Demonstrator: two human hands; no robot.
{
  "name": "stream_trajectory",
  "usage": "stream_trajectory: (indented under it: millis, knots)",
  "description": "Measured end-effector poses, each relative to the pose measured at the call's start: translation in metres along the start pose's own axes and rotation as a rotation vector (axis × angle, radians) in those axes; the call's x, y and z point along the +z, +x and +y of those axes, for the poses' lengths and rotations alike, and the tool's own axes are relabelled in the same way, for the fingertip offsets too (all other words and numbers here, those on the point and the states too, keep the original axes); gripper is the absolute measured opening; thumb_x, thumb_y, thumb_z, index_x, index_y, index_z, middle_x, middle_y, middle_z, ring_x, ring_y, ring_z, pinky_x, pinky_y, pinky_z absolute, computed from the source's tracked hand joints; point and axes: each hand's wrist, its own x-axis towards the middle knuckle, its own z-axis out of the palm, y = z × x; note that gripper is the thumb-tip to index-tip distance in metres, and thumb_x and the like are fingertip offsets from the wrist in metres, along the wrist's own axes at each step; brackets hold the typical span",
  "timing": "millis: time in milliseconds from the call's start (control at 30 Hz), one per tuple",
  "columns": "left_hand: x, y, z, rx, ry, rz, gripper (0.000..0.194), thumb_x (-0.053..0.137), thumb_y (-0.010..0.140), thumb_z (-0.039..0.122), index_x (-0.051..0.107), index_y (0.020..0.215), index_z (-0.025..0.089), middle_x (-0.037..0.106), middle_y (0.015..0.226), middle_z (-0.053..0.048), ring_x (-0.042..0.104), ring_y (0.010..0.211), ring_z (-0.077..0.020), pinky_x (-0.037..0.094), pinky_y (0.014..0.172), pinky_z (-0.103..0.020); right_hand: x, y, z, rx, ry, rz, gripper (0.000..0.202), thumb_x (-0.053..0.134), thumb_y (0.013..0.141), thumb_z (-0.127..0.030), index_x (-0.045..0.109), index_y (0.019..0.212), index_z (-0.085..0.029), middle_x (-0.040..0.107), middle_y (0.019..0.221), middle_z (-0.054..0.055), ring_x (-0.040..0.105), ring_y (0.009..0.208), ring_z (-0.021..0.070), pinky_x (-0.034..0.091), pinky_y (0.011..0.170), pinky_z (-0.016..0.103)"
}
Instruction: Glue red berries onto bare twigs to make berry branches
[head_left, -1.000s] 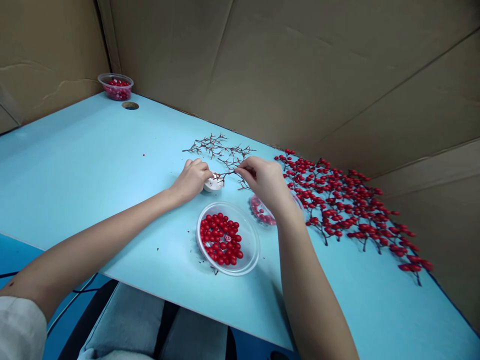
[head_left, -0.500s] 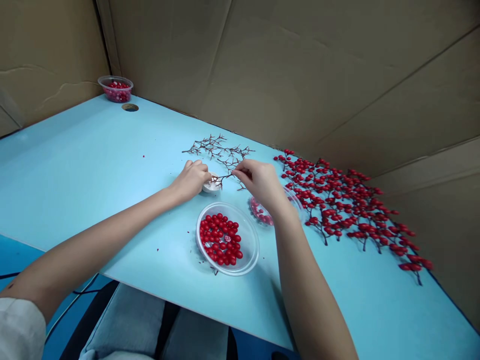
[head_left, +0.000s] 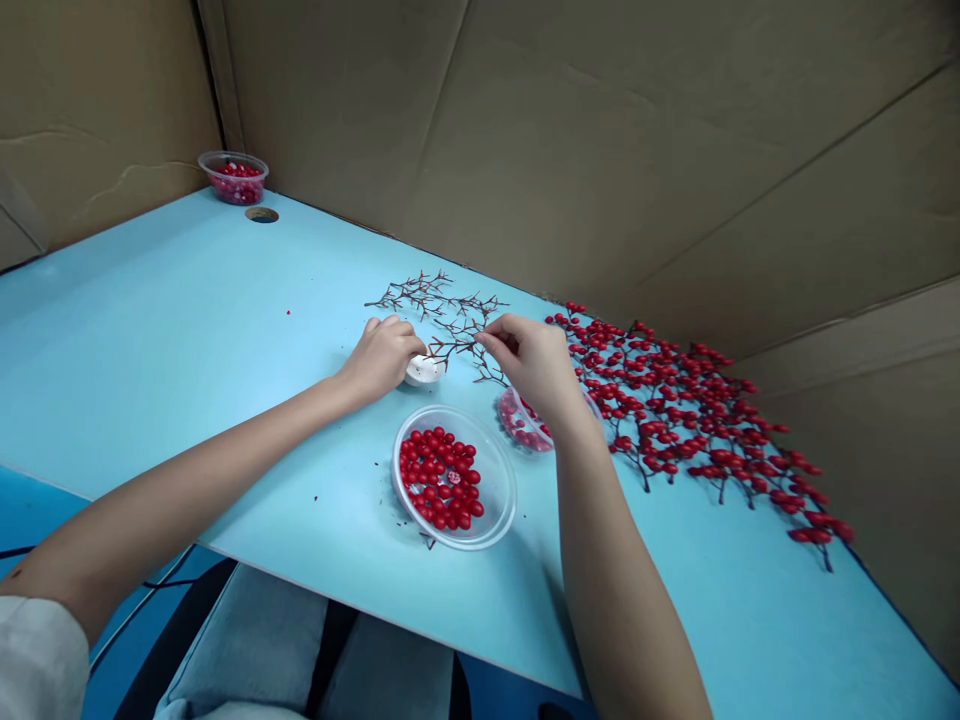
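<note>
My right hand [head_left: 529, 360] pinches the stem of a bare brown twig [head_left: 450, 347], whose tips reach left over a small white dish [head_left: 424, 370]. My left hand [head_left: 382, 355] is closed at the dish's left rim, its fingertips close to the twig tips; what they hold, if anything, is too small to make out. Nearer the front edge stands a clear bowl [head_left: 504, 500] with red berries [head_left: 442, 480] in it. Partly behind my right wrist is another clear container [head_left: 517, 425] with red berries.
Bare twigs [head_left: 424, 290] lie beyond my hands. Many berry-laden branches [head_left: 667, 400] cover the table's right side. A tub of red berries [head_left: 236, 185] stands at the far left corner beside a round hole [head_left: 262, 215]. Cardboard walls [head_left: 525, 130] rise behind the table.
My right hand has moved slightly right with the twig, whose tips now sit higher over the dish. My left hand has hardly moved.
</note>
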Motion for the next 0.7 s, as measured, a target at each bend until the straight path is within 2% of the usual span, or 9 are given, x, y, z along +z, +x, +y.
stream_trajectory:
  millis: [233,400,533,700]
  knots:
    - [-0.001,0.001,-0.001,-0.075,-0.104,0.026,0.019,0.047,0.077,0.012,0.065,0.079,0.017,0.063,0.081,-0.005,0.052,0.082,-0.0185,0.036,0.073,-0.032,0.003,0.001,0.003,0.098,0.022,0.026,0.019,0.046,0.073,-0.022,0.044,0.054,-0.018,0.043,0.044,-0.003,0.036,0.043,0.0092,0.028,0.046,0.022]
    - [-0.001,0.003,-0.005,-0.08,-0.157,0.038,0.019,0.048,0.075,0.011,0.066,0.077,0.016,0.064,0.079,-0.004,0.053,0.081,-0.0174,0.039,0.076,-0.031,0.01,0.003,0.012,0.186,0.023,-0.026,0.024,0.044,0.073,-0.023,0.041,0.049,-0.019,0.037,0.042,-0.004,0.033,0.043,0.0093,0.026,0.046,0.023]
    - [-0.001,0.003,-0.007,-0.095,-0.127,-0.008,0.02,0.047,0.074,0.012,0.066,0.079,0.017,0.065,0.08,-0.003,0.054,0.079,-0.0171,0.04,0.075,-0.031,0.015,0.003,0.016,0.24,0.017,-0.094,0.028,0.044,0.072,-0.025,0.039,0.045,-0.019,0.036,0.04,-0.004,0.032,0.042,0.0093,0.025,0.045,0.023]
    - [0.003,0.002,-0.008,-0.123,-0.084,-0.03,0.022,0.046,0.074,0.011,0.066,0.077,0.017,0.065,0.08,-0.004,0.054,0.078,-0.0186,0.039,0.075,-0.033,0.026,0.002,0.022,0.246,0.027,-0.1,0.027,0.044,0.071,-0.028,0.042,0.046,-0.019,0.04,0.04,-0.003,0.033,0.042,0.0094,0.025,0.044,0.023]
